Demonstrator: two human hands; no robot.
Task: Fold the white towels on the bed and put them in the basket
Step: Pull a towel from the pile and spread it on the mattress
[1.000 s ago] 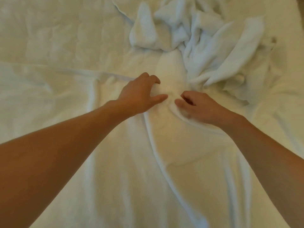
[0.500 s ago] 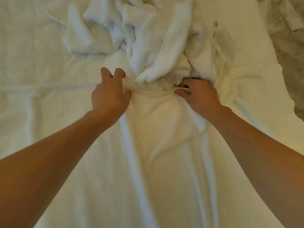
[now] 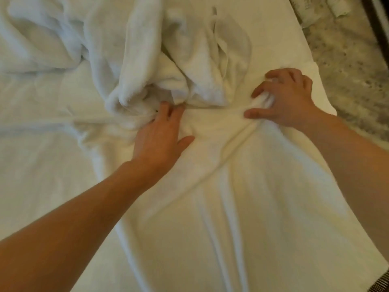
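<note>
A large white towel (image 3: 227,197) lies spread in front of me on the bed (image 3: 37,157), creased lengthwise. My left hand (image 3: 162,133) rests on its far edge with the fingertips tucked into the cloth. To the right, my right hand (image 3: 288,98) is closed on a bunch of the same far edge. Just beyond both hands sits a rumpled pile of white towels (image 3: 151,53). No basket is in view.
The bed's right edge runs diagonally at the upper right, with grey marbled floor (image 3: 353,66) beyond it. A dark striped edge (image 3: 381,281) shows at the bottom right corner. White bedding stretches off to the left.
The view has swung right, so the pile has shifted left. My right hand has moved right along the towel's far edge and gripped it, and my hands are now farther apart.
</note>
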